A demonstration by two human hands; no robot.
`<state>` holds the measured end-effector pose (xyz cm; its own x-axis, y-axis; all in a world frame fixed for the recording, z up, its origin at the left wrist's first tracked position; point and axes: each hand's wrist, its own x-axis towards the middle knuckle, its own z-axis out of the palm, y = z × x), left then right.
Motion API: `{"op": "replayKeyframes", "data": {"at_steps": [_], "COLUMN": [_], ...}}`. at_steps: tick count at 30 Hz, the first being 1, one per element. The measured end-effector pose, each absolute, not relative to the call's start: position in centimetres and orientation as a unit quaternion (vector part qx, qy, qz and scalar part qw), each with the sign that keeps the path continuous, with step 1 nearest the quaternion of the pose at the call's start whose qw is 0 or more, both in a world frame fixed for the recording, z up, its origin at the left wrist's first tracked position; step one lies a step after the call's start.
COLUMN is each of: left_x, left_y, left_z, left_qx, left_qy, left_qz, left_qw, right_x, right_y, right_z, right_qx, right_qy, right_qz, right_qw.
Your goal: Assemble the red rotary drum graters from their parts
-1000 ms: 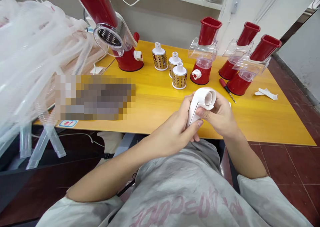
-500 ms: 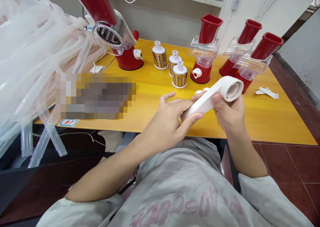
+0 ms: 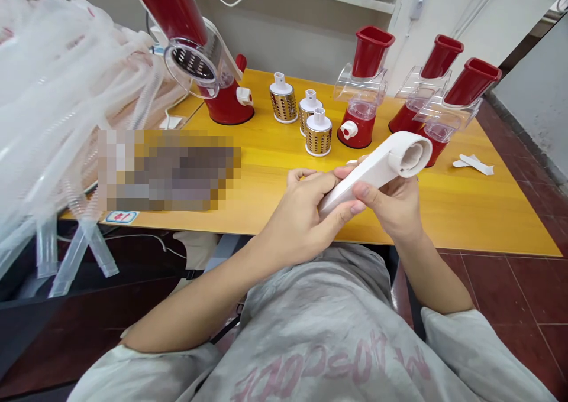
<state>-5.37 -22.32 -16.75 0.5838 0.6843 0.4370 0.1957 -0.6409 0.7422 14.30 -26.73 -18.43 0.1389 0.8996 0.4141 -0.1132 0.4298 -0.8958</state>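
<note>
Well, the near edge of the yellow table [image 3: 488,213] runs just below both hands, with bare tabletop ahead and to the right, up to a red grater [image 3: 357,129]. The white handle [image 3: 373,174], curved and hollow at its round end, is held tilted above the table. The left hand [image 3: 302,210] curls around its narrow end, while the half-closed right hand [image 3: 390,201] grips it nearer the round end.

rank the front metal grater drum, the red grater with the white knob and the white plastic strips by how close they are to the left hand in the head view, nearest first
From the left hand:
1. Front metal grater drum, just ahead of it
2. Red grater, ahead and to the right, slightly beyond the drum
3. White plastic strips, far off to the right
</note>
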Motion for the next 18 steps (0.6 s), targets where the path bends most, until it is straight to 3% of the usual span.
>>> {"op": "replayKeyframes", "data": {"at_steps": [6,12,15,18], "left_x": [-4.8,-3.9,-3.4,-2.7], "left_y": [-22.3,-23.5,-23.9,-24.4], "left_z": [-16.6,-17.0,-17.7,-18.5], "left_qx": [0.769,0.730,0.681,0.589], "left_qy": [0.234,0.267,0.187,0.100], "left_qz": [0.343,0.392,0.356,0.268], "left_qw": [0.485,0.492,0.612,0.756], "right_x": [13.4,12.6,13.0,14.2], "right_y": [-27.1,-27.9,-28.7,-29.4], "right_z": [-18.0,-17.9,-17.5,-17.3], "right_qx": [-0.367,-0.382,-0.383,-0.373], "right_qy": [-0.548,-0.528,-0.541,-0.559], "right_qz": [0.418,0.394,0.382,0.458], "right_qw": [0.625,0.648,0.644,0.582]}}
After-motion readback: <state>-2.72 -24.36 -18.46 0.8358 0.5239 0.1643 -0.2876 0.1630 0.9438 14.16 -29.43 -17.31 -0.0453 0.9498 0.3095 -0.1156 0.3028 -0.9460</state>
